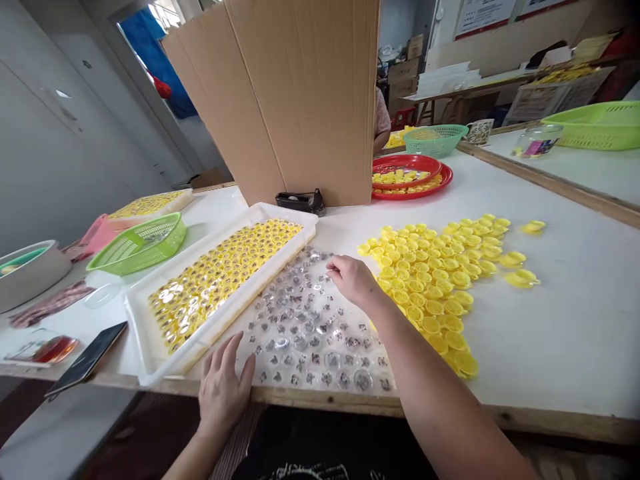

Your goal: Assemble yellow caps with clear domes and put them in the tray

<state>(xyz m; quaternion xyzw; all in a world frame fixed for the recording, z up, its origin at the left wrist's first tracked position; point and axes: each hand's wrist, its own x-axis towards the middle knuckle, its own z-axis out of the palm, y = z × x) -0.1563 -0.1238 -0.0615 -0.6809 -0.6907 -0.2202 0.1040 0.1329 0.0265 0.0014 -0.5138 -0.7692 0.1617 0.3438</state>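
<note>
My right hand is at the far edge of the clear discs, and I judge this step goes best by taking one disc at a time by its rim, with a light touch so its neighbours do not slide. My forearm passes right beside the loose yellow cups, so I should hold it clear of them. Thumb and forefinger are drawn close together, the other fingers curled; I cannot tell whether a disc is pinched at the tips.

From that hand, the discs spread roughly from six round to nine o'clock on the worktop. My left hand, between seven and eight, holds nothing that I can see; its fingers are partly spread, thumb apart, beside the white tray. That tray lies at nine, filled with yellow pieces with shiny, dark-marked tops. The loose cups crowd together at three. Farther out, a cardboard sheet stands just short of twelve, and red trays sit at one.
</note>
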